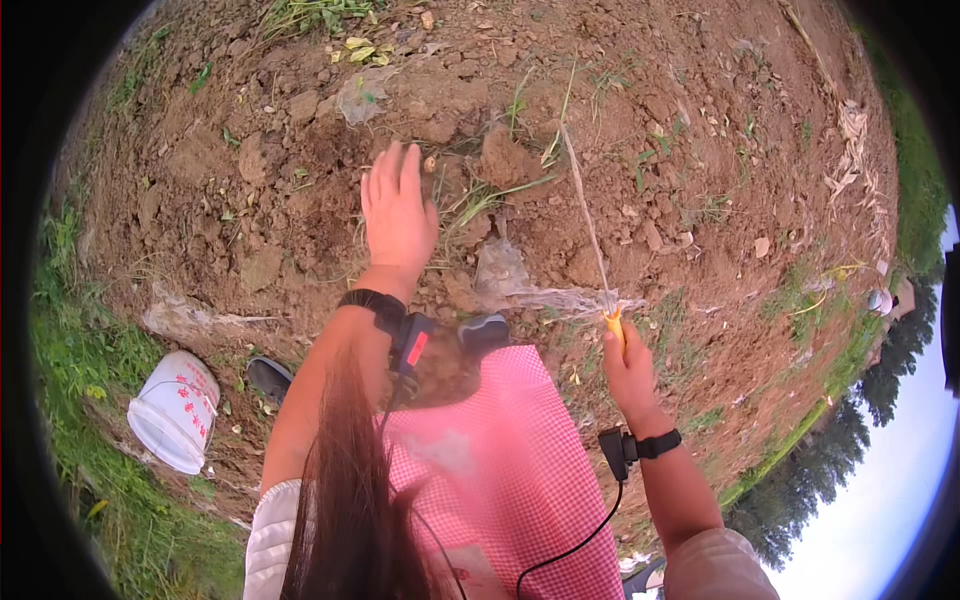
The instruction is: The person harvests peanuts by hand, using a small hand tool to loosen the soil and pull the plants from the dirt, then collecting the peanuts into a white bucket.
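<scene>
My left hand (397, 210) lies palm down on loose brown soil (300, 217), its fingers partly spread and touching the clods; whether something small is under them is hidden. Beside its thumb are uprooted grass blades (480, 202) and a large clod (508, 156). My right hand (631, 366) grips the yellow handle (614, 328) of a tool with a long, thin, soil-coated metal shaft (585, 202). The shaft points away over the soil; its far end is near a grass stalk, and its shape cannot be made out. Torn clear plastic film (501, 266) lies between my hands.
A white plastic bucket (176, 409) with red writing stands at the left by green weeds (90, 322). My shoes (484, 334) are on the soil below my hands. Dry husks (851, 150) lie at the right. Cables run from both wrist straps past a pink checked apron (510, 450).
</scene>
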A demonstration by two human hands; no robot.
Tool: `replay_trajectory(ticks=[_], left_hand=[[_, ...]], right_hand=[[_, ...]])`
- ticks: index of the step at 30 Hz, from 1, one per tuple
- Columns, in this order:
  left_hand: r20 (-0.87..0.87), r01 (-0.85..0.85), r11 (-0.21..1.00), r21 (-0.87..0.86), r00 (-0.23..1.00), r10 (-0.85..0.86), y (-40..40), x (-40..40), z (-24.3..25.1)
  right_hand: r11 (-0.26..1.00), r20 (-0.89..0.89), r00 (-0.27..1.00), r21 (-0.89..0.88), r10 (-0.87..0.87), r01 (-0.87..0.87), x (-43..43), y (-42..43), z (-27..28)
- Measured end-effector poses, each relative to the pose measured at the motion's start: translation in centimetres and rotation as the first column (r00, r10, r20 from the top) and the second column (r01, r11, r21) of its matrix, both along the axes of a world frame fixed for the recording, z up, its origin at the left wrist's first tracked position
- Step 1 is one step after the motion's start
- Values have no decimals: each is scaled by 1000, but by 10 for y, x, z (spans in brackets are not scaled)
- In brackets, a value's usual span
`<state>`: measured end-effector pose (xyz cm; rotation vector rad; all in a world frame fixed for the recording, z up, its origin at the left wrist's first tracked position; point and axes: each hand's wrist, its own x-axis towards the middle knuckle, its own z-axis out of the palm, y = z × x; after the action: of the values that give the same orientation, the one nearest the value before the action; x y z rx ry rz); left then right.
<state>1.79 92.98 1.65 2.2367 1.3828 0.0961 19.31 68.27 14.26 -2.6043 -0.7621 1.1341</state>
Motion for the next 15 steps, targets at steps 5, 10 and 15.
replay_trajectory(ticks=[5, 10, 15], left_hand=[[-139, -121, 940, -318, 987, 80, -8, 10, -1], [-87, -169, 961, -218, 984, 153, 21, 15, -18], [-146, -143, 925, -351, 985, 97, 37, 30, -12]], right_hand=[[899, -134, 920, 200, -368, 389, 9, 32, 34], [613, -28, 840, 670, -542, 418, 16, 65, 67], [733, 190, 805, 566, -562, 378, -20, 31, 21]])
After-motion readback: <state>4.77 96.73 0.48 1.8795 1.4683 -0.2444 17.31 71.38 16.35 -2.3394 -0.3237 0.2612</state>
